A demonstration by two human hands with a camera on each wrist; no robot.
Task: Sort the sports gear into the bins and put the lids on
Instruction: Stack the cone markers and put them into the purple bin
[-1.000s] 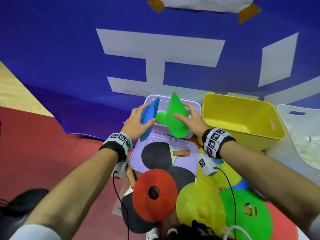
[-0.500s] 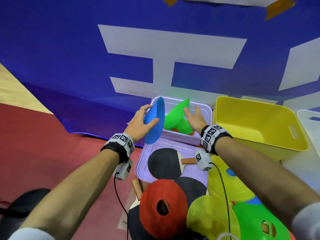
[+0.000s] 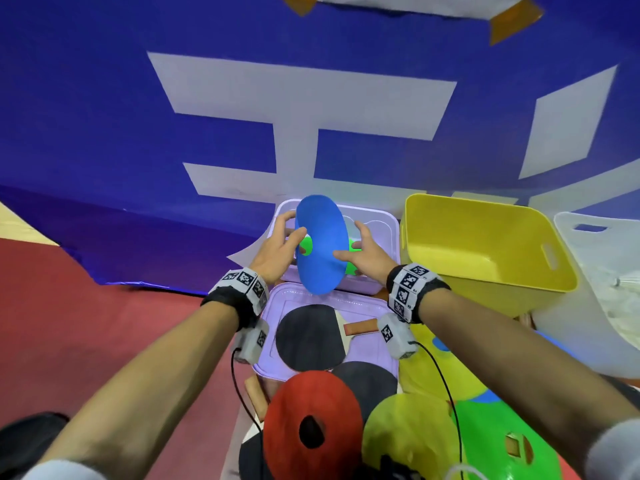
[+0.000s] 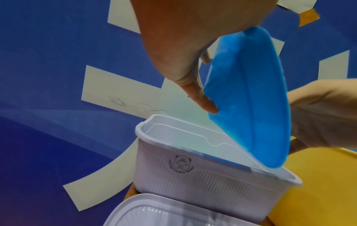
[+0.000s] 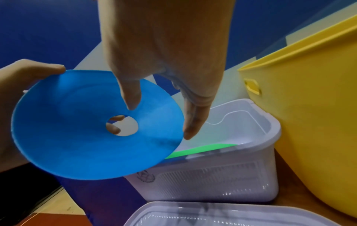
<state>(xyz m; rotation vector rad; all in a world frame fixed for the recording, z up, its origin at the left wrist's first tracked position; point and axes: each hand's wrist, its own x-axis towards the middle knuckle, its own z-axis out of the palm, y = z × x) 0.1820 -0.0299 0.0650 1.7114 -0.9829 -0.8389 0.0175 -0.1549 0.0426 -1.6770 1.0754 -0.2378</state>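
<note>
A blue flat disc cone [image 3: 320, 244] with a centre hole stands tilted on edge just above the lilac bin [image 3: 388, 220]. My left hand [image 3: 296, 223] grips its left rim, thumb on the near face and fingers behind. My right hand [image 3: 347, 239] pinches the right rim, thumb on the face and fingers straight along the edge. A green disc [image 3: 351, 268] lies inside the bin. In the left wrist view the blue disc [image 4: 251, 99] hangs over the bin [image 4: 193, 183]. The right wrist view shows the blue disc [image 5: 77, 137], the green disc [image 5: 203, 149] and the bin [image 5: 222, 183].
The lilac lid [image 3: 367, 306] lies in front of the bin with a black paddle [image 3: 310, 336] on it. A yellow bin [image 3: 485, 244] stands to the right, and a white bin [image 3: 606, 271] beyond it. Red [image 3: 311, 420], yellow [image 3: 408, 434] and green [image 3: 502, 445] discs lie nearest me.
My right hand dropped the green disc into the lilac bin and moved onto the blue disc. My left hand brought the blue disc rightward over the bin.
</note>
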